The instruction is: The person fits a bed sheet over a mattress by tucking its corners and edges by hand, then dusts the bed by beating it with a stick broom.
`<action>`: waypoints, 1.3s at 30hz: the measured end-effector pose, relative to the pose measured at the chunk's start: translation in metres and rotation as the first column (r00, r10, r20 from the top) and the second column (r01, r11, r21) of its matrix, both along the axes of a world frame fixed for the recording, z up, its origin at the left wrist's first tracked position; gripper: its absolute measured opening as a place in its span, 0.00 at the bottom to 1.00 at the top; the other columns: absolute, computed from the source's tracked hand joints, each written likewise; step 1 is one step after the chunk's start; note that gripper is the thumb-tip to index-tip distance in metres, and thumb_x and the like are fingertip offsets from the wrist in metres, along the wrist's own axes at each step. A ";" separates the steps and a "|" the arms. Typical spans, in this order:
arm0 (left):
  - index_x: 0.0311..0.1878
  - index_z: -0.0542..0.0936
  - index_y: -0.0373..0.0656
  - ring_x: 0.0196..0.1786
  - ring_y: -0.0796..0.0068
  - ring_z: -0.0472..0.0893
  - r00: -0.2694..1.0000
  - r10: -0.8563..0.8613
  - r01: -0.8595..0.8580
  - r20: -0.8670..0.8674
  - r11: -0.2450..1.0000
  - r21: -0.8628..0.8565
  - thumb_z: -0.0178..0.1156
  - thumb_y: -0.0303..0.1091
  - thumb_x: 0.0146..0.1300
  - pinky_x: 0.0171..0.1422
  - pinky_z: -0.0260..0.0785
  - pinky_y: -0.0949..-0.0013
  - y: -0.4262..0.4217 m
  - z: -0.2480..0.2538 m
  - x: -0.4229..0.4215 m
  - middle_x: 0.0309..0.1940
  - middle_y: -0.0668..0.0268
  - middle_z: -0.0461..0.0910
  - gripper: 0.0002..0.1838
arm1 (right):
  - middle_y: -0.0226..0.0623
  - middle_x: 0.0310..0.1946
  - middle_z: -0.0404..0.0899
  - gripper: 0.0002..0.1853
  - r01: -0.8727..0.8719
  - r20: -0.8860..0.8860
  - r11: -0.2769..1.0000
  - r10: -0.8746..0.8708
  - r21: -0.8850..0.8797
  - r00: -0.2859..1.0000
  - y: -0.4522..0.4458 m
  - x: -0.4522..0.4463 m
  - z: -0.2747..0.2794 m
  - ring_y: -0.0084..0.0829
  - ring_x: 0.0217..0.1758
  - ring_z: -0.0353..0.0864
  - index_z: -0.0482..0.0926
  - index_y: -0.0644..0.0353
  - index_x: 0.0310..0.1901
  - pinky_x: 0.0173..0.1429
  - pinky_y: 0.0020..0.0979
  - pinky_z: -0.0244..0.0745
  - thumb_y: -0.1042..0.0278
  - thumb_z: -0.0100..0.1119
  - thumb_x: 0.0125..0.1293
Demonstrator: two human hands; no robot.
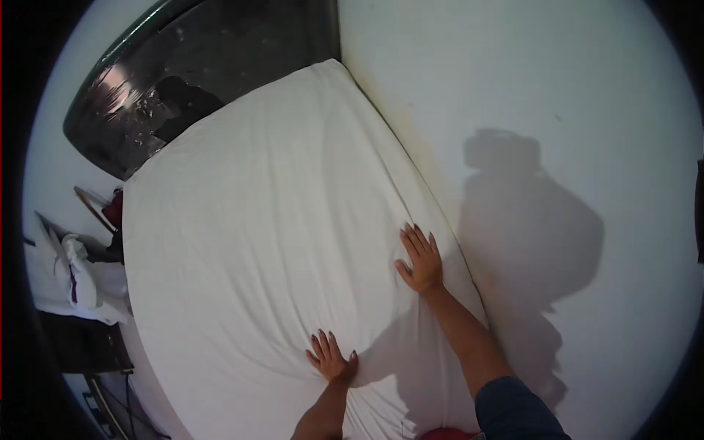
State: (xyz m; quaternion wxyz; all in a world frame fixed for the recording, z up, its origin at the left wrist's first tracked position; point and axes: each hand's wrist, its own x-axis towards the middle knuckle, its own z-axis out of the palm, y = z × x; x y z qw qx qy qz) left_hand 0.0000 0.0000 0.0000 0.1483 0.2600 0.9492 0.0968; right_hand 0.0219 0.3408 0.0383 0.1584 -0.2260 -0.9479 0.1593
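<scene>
Lightly creased white sheeting [257, 198] lies beside the wall [601, 81]

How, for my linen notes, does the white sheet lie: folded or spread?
Spread: the white sheet extends from the dark headboard to the left hand and right hand, wrinkled in places.

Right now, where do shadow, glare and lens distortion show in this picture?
Head view: a large shadow falls on the white wall, and more lies on the white sheet; head view again: glare on the dark headboard, at left; same view: outlines look bowed, corners black.
</scene>
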 end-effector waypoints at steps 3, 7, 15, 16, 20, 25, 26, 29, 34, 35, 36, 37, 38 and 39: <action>0.71 0.58 0.42 0.79 0.52 0.39 0.998 0.056 -0.055 0.024 0.998 -0.041 0.67 0.43 0.45 0.77 0.23 0.39 0.004 -0.008 -0.033 0.77 0.57 0.47 0.49 | 0.39 0.73 0.59 0.37 -0.002 -0.073 0.998 -0.003 -0.065 0.997 0.008 -0.037 -0.007 0.43 0.76 0.55 0.63 0.58 0.69 0.74 0.56 0.50 0.55 0.58 0.58; 0.67 0.63 0.40 0.78 0.49 0.45 0.995 -0.011 0.015 -0.099 0.999 0.034 0.66 0.44 0.40 0.77 0.24 0.36 0.007 -0.019 -0.020 0.74 0.54 0.55 0.47 | 0.39 0.72 0.60 0.33 0.001 0.016 0.999 0.000 -0.050 1.000 0.025 -0.029 -0.007 0.43 0.75 0.57 0.65 0.59 0.67 0.71 0.58 0.53 0.57 0.53 0.59; 0.70 0.60 0.38 0.77 0.45 0.50 0.999 -0.037 0.037 0.005 0.999 0.013 0.63 0.52 0.50 0.74 0.26 0.32 0.034 0.030 -0.049 0.74 0.48 0.54 0.47 | 0.39 0.70 0.63 0.31 0.029 0.046 0.999 -0.028 -0.030 0.999 0.031 -0.034 -0.024 0.42 0.74 0.60 0.69 0.58 0.65 0.71 0.56 0.52 0.56 0.46 0.60; 0.72 0.58 0.38 0.77 0.46 0.49 0.999 -0.037 0.040 -0.034 0.995 0.088 0.61 0.53 0.53 0.74 0.25 0.33 0.042 0.034 -0.055 0.74 0.48 0.52 0.47 | 0.40 0.70 0.63 0.31 0.037 0.075 0.999 -0.035 -0.030 0.997 0.029 -0.028 -0.023 0.43 0.73 0.60 0.68 0.58 0.65 0.71 0.56 0.52 0.56 0.46 0.60; 0.73 0.58 0.40 0.79 0.52 0.43 0.984 0.136 -0.113 -0.116 0.976 0.187 0.57 0.55 0.56 0.75 0.23 0.34 0.152 0.042 -0.164 0.77 0.54 0.48 0.45 | 0.40 0.69 0.65 0.32 0.028 0.017 1.000 -0.029 0.005 0.999 0.030 -0.027 -0.020 0.44 0.72 0.62 0.68 0.59 0.65 0.71 0.57 0.51 0.55 0.48 0.58; 0.74 0.54 0.41 0.79 0.56 0.42 0.981 0.163 -0.153 -0.110 0.984 0.090 0.59 0.50 0.55 0.75 0.20 0.35 0.182 0.027 -0.201 0.77 0.57 0.46 0.46 | 0.38 0.71 0.59 0.36 0.041 0.390 0.996 -0.007 -0.077 0.921 0.031 -0.031 -0.009 0.43 0.74 0.56 0.67 0.56 0.66 0.71 0.58 0.51 0.50 0.53 0.55; 0.75 0.53 0.41 0.79 0.56 0.42 0.982 0.176 -0.173 -0.071 0.984 0.043 0.60 0.48 0.54 0.75 0.20 0.35 0.183 0.028 -0.202 0.77 0.57 0.46 0.47 | 0.38 0.71 0.59 0.36 0.057 0.381 0.995 -0.023 -0.080 0.924 0.027 -0.032 -0.014 0.43 0.74 0.56 0.67 0.56 0.66 0.71 0.58 0.51 0.50 0.53 0.55; 0.74 0.52 0.39 0.79 0.54 0.41 0.985 0.166 -0.165 -0.046 0.986 0.015 0.62 0.45 0.51 0.75 0.20 0.34 0.185 0.018 -0.208 0.77 0.56 0.46 0.49 | 0.45 0.69 0.62 0.34 0.073 0.265 0.983 -0.026 -0.170 0.964 0.033 -0.036 -0.020 0.51 0.72 0.57 0.68 0.59 0.63 0.68 0.63 0.51 0.54 0.52 0.54; 0.75 0.41 0.37 0.79 0.47 0.33 0.993 0.086 -0.084 0.077 0.996 -0.020 0.61 0.39 0.51 0.73 0.16 0.33 0.174 0.004 -0.215 0.77 0.49 0.37 0.53 | 0.41 0.69 0.61 0.35 0.103 0.453 0.973 0.001 -0.205 0.892 0.029 -0.039 -0.021 0.48 0.74 0.55 0.68 0.55 0.63 0.68 0.63 0.51 0.53 0.55 0.52; 0.75 0.41 0.37 0.79 0.47 0.33 0.993 0.073 -0.071 0.093 0.997 -0.021 0.61 0.39 0.51 0.73 0.16 0.33 0.174 0.002 -0.215 0.77 0.49 0.37 0.53 | 0.41 0.69 0.61 0.35 0.119 0.467 0.972 -0.011 -0.203 0.884 0.027 -0.037 -0.021 0.48 0.74 0.55 0.68 0.55 0.63 0.68 0.63 0.51 0.53 0.55 0.52; 0.75 0.41 0.37 0.79 0.47 0.33 0.990 0.097 -0.093 0.101 0.995 -0.044 0.60 0.39 0.52 0.73 0.16 0.33 0.175 0.002 -0.215 0.77 0.49 0.37 0.52 | 0.36 0.70 0.60 0.35 0.116 0.524 0.978 -0.008 -0.174 0.852 0.026 -0.039 -0.017 0.43 0.74 0.54 0.68 0.53 0.65 0.69 0.60 0.52 0.52 0.56 0.53; 0.75 0.41 0.36 0.79 0.47 0.33 0.987 0.120 -0.113 0.104 0.991 -0.070 0.59 0.39 0.52 0.73 0.16 0.33 0.174 0.003 -0.213 0.77 0.49 0.37 0.52 | 0.32 0.71 0.59 0.35 0.111 0.576 0.983 -0.006 -0.149 0.818 0.025 -0.040 -0.014 0.38 0.75 0.54 0.67 0.51 0.66 0.71 0.56 0.52 0.51 0.57 0.54; 0.73 0.48 0.32 0.79 0.47 0.36 0.992 0.118 -0.115 0.044 0.991 -0.072 0.61 0.42 0.48 0.73 0.18 0.32 0.172 -0.004 -0.211 0.77 0.47 0.41 0.52 | 0.32 0.71 0.59 0.35 0.125 0.581 0.980 -0.014 -0.152 0.814 0.024 -0.040 -0.012 0.38 0.75 0.54 0.67 0.51 0.66 0.71 0.56 0.52 0.51 0.57 0.54; 0.73 0.48 0.32 0.79 0.47 0.36 0.993 0.103 -0.100 0.048 0.992 -0.075 0.61 0.42 0.48 0.73 0.18 0.32 0.171 -0.002 -0.210 0.77 0.47 0.41 0.52 | 0.31 0.71 0.59 0.35 0.120 0.573 0.982 -0.016 -0.143 0.819 0.024 -0.039 -0.011 0.38 0.75 0.54 0.67 0.51 0.66 0.71 0.56 0.53 0.51 0.58 0.54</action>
